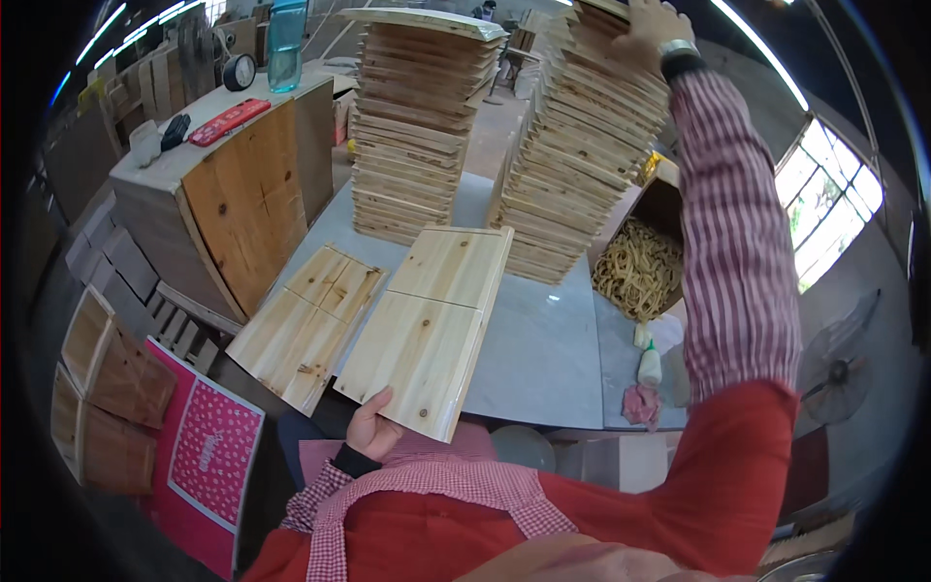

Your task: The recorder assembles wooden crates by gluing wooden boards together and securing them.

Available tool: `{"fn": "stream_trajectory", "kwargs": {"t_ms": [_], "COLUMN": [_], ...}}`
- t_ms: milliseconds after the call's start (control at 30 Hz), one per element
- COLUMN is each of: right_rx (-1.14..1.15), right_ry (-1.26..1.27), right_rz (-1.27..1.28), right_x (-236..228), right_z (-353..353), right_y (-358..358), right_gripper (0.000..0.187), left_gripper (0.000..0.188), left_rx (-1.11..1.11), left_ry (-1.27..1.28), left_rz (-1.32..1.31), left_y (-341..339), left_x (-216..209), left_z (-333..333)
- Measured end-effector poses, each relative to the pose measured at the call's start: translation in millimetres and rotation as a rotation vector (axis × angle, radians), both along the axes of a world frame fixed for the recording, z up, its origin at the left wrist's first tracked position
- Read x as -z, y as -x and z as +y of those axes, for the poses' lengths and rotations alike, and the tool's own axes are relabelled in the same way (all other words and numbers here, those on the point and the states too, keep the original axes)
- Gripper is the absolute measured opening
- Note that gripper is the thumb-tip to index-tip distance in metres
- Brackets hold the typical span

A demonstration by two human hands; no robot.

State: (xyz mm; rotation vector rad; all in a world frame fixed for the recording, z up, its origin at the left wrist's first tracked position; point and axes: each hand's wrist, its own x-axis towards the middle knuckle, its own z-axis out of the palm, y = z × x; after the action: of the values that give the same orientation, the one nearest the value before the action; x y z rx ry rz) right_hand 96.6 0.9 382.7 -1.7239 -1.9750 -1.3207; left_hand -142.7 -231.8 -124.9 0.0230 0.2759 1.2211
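In my left hand (373, 427) is the lower corner of a pale wooden panel (419, 325), crossed by one groove and tilted up over the table. A second, knottier grooved panel (315, 315) lies partly behind it on the left. My right arm is stretched up high, and my right hand (654, 34) is at the top of the tall right stack of wooden panels (577, 155). Its fingers look spread against the upper panels' edge; the exact contact is hard to see. The left stack of panels (412, 126) stands behind the held panel.
Both stacks lean on a grey-white table (533, 359). Right of them are a box of tan curled strips (635, 270), a small white bottle (650, 367) and a pink cloth (640, 404). At left, a cabinet (242, 199) carries a blue bottle (285, 48) and a red case (230, 122).
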Motion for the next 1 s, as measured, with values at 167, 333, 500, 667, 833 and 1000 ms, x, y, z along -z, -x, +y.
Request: {"fn": "stream_trajectory", "kwargs": {"t_ms": [167,333,500,667,833,1000], "right_rx": [-0.085,-0.016,-0.586,-0.463,-0.535,-0.544], "right_ry": [0.052,0.054,-0.324,-0.156,0.150,0.296], "right_rz": [0.015,0.011,-0.045,0.104,0.396,0.523], "right_x": [-31,-5,112,240,348,430], "right_z": [66,3,-150,-292,-317,-277], "right_y": [-57,-103,-126,-135,-123,-106], "right_gripper": [0.040,0.037,0.041,0.048,0.050,0.054], "left_gripper": [0.053,0.056,0.057,0.058,0.059,0.058], "left_rx": [0.006,-0.040,-0.171,-0.161,-0.166,-0.233], "left_ry": [-0.023,-0.078,-0.114,-0.147,-0.071,-0.124], "left_rz": [-0.007,-0.007,0.048,0.161,0.212,0.429], "left_y": [-5,0,16,29,31,29], "left_x": [3,-15,-25,-47,-52,-67], "left_z": [-5,-10,-37,-43,-57,-54]}}
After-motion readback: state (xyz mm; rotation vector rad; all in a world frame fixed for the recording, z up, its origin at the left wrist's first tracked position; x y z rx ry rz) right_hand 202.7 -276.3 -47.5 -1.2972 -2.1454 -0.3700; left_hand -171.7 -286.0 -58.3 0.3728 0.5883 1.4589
